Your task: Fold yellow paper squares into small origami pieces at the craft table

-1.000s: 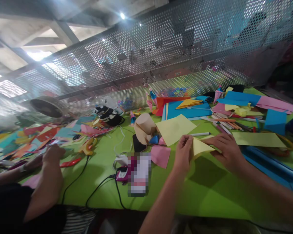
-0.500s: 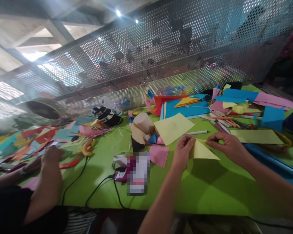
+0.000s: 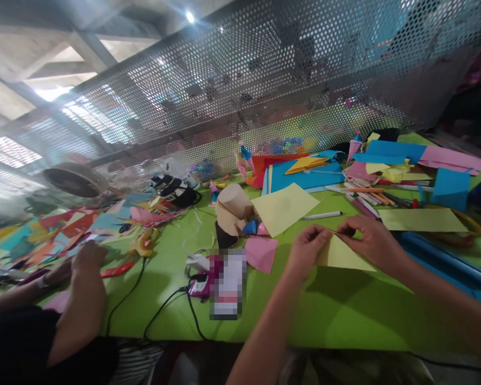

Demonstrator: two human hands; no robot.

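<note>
Between my two hands is a sheet of yellow paper (image 3: 344, 255), held just above the green table and partly folded. My left hand (image 3: 308, 248) pinches its upper left edge. My right hand (image 3: 363, 238) is closed on the top edge, its fingertips close to those of the left. Beyond my hands lie a larger yellow sheet (image 3: 286, 207) and a white pen (image 3: 323, 215). Left of my left hand is a pink paper square (image 3: 260, 254). How the fold runs under my fingers is hidden.
A phone (image 3: 228, 283) with a blurred screen and a purple power strip (image 3: 199, 287) lie to the left on the green table (image 3: 264, 315). Further left, a co-worker's arms (image 3: 84, 289) reach over paper scraps. A blue tray (image 3: 452, 264) lies right, near pencils (image 3: 374, 195).
My hands have drawn closer together at the paper's top edge. The paper has tilted, its lower right corner now sitting further right and lower.
</note>
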